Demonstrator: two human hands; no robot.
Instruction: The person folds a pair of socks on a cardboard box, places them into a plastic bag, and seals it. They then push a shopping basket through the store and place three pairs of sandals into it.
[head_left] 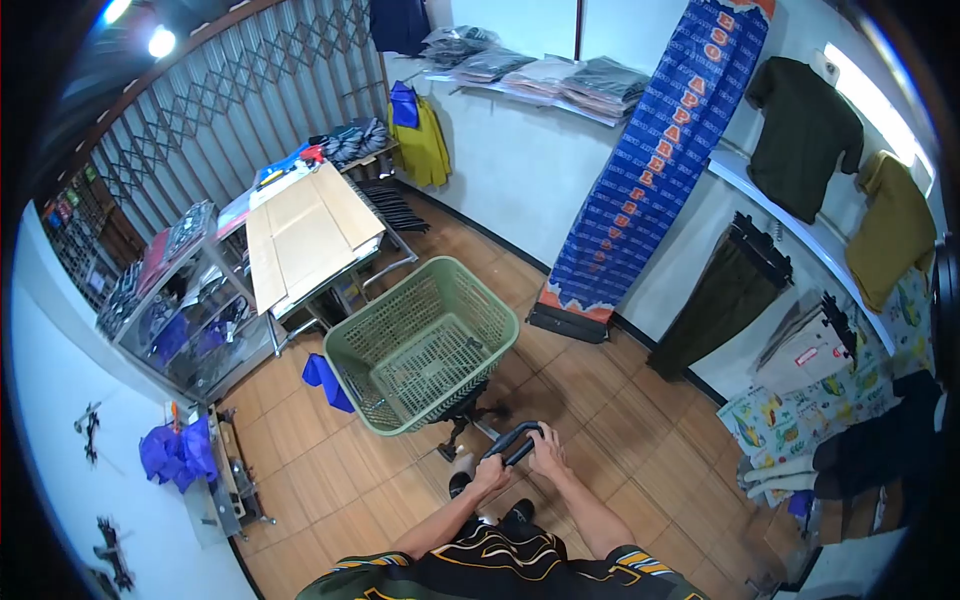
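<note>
At the near edge, the left hand (490, 472) and right hand (548, 452) were both wrapped around the black handle (512, 444) of a cart; beyond sat its empty green plastic basket (425, 345), probably light, stiff, best steered by that handle.

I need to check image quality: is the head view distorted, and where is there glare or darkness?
Head view: strong fisheye bending, with the wall shelf curving; black vignette at the corners; ceiling lamp blown out; green basket and both hands, left hand and right hand, evenly lit and sharp.
</note>
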